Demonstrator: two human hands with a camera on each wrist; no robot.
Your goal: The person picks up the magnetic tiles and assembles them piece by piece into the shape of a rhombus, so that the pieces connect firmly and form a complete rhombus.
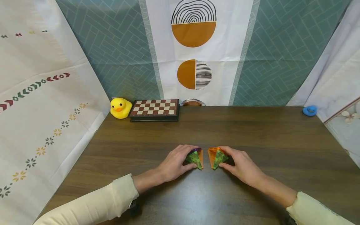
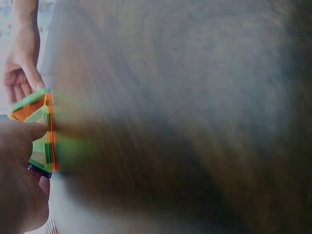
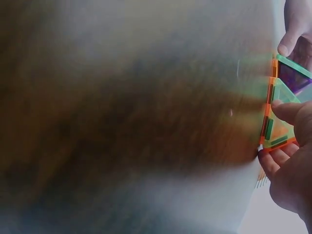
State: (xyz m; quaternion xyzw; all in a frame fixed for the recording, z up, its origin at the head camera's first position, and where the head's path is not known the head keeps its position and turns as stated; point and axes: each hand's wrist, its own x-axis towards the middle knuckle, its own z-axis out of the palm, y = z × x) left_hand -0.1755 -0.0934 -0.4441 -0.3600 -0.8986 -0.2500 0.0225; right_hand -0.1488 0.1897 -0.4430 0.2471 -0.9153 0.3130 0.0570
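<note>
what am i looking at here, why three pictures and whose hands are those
No machine here: a person works with two bare hands. The big picture comes from a camera on their head; the two blurry ones come from cameras on each wrist. On the wooden table the left hand grips one small pyramid of coloured see-through tiles, and the right hand grips a second pyramid, a narrow gap between them. At the back edge sit a yellow rubber duck, a chessboard and a small blue toy.
</note>
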